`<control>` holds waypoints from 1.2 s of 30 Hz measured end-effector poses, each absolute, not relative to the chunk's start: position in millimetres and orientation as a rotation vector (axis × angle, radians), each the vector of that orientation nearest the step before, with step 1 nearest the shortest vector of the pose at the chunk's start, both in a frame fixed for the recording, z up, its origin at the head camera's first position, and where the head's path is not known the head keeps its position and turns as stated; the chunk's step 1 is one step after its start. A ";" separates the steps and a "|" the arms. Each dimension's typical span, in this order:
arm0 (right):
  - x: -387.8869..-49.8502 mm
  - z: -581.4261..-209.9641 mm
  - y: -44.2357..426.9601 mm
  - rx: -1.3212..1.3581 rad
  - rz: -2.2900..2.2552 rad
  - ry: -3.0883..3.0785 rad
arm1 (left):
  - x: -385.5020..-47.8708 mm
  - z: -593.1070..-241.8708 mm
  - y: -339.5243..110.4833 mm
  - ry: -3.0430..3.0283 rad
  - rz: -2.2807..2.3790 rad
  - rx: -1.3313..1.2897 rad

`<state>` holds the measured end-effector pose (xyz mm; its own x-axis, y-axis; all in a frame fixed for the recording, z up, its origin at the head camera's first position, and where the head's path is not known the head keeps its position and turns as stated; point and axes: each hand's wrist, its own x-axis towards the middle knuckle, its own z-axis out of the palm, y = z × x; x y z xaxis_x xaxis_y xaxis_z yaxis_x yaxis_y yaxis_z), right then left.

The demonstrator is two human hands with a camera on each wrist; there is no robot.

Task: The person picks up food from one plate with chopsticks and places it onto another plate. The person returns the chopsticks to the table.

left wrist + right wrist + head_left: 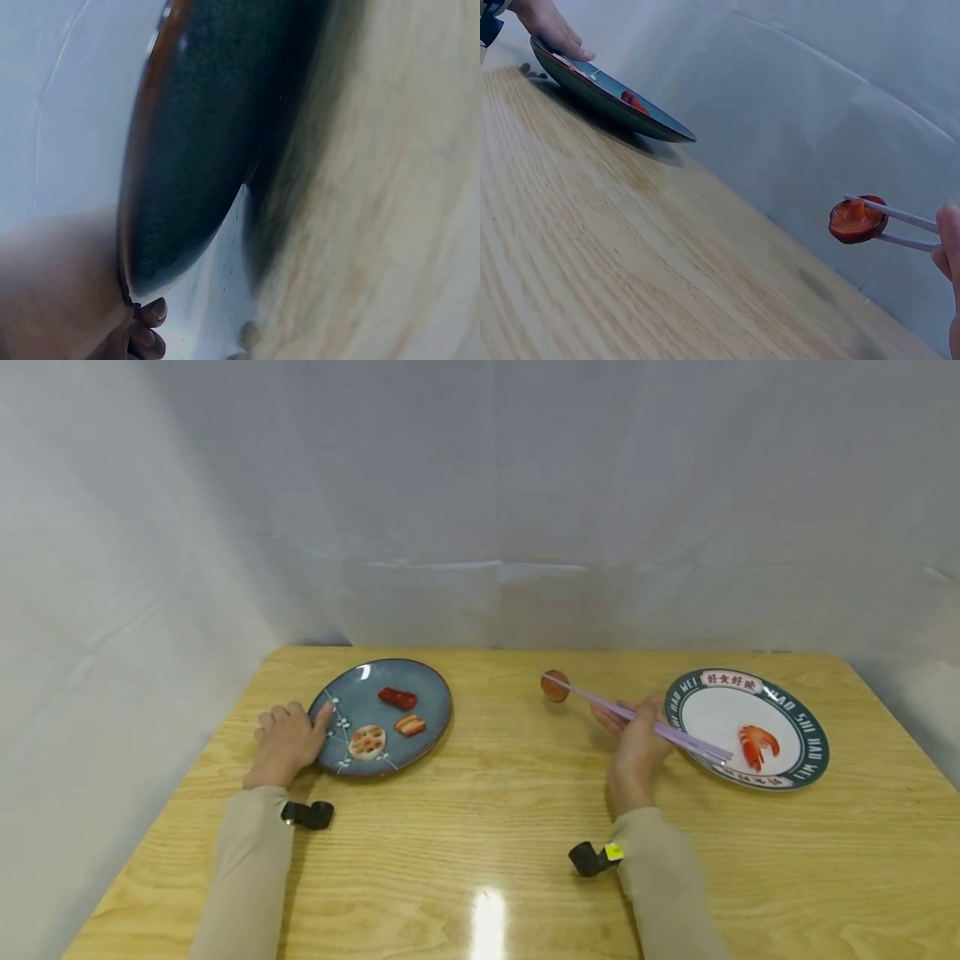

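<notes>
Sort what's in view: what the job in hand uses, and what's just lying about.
Seemingly in use: right hand, lilac chopsticks, round reddish-brown food piece they hold, left hand, blue plate under its thumb.

Lying by, perhaps for later: lotus root slice, red food chunk and streaky meat slice on that plate; green-rimmed white plate with a shrimp.

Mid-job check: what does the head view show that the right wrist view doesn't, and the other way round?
Only the head view shows the white plate and the shrimp on it. Only the right wrist view shows both chopsticks meeting the round reddish-brown piece and a low, side-on look at the blue plate. Both show that piece held in the chopsticks, the right hand (cut off at the wrist view's edge), the left hand at the blue plate's rim, and the wooden table.
</notes>
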<state>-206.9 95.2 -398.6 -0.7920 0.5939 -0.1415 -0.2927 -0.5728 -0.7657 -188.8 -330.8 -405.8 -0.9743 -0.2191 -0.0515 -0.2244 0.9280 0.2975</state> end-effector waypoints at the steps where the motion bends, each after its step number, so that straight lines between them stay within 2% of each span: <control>1: -206.9 -398.7 94.6 -0.536 2.349 -1.054 | -188.7 -405.6 -330.5 3.068 0.477 -0.353; 36: -203.4 -396.7 64.5 -0.492 2.384 -1.119 | -187.1 -406.1 -330.9 3.090 0.504 -0.346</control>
